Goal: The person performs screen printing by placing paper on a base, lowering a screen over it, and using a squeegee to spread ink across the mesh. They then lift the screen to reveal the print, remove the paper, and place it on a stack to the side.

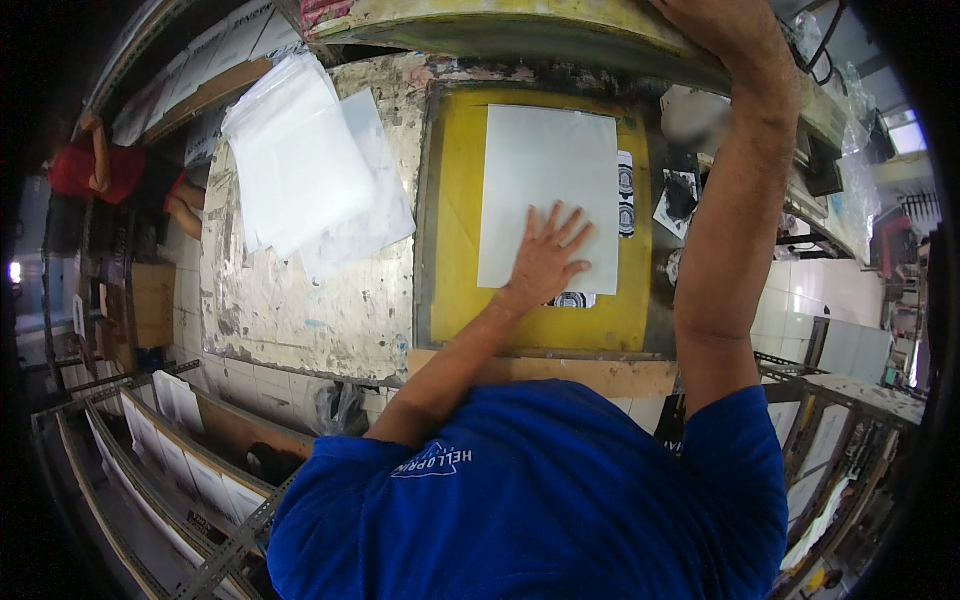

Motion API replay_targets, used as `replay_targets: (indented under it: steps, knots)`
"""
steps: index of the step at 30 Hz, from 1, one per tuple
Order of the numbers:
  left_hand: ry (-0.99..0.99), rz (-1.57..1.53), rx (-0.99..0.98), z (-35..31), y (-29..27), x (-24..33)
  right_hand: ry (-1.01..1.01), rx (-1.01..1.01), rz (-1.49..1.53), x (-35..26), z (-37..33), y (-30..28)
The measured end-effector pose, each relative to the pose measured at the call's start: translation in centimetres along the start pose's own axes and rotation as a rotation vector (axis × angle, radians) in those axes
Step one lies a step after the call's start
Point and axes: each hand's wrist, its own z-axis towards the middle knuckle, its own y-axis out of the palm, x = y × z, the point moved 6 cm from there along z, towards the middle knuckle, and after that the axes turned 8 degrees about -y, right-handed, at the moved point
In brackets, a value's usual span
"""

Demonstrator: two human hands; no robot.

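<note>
My left hand [545, 262] lies flat with spread fingers on a white sheet [550, 160]. Beneath that sheet is a yellow board [455, 230] set in the worktable. A strip with black round prints [626, 195] peeks out at the sheet's right edge, and another printed bit [574, 300] shows below it. Stretched far forward, my right hand [722, 30] is at the rim of a raised, yellow-stained screen-printing frame [520, 35]. The hand curls over the rim, though the picture's top edge cuts off its fingertips.
Left of the board, a stack of translucent white sheets [300, 160] lies on the paint-stained tabletop [330, 320]. An ink-blackened card [680, 195] is to the right. Metal racks [190, 450] stand at lower left. Another person in red [105, 172] is at far left.
</note>
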Motion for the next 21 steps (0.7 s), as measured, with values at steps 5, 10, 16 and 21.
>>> replay_targets:
  steps: [5,10,16,21]
  knots:
    - [-0.309,0.127,0.052,-1.1,-2.3,-6.3,0.082,-0.039,0.043,-0.7,0.0,0.0]
    - [-0.342,0.126,0.029,-1.8,-1.7,-9.3,0.027,0.01,0.008,-0.5,0.0,-0.1]
    - [-0.316,0.111,0.08,-2.0,-1.3,-9.5,0.083,-0.03,-0.016,-0.1,0.0,0.1]
    - [-0.279,0.089,0.124,-2.4,-1.5,-9.4,0.082,-0.047,0.046,-2.4,-0.4,-0.6]
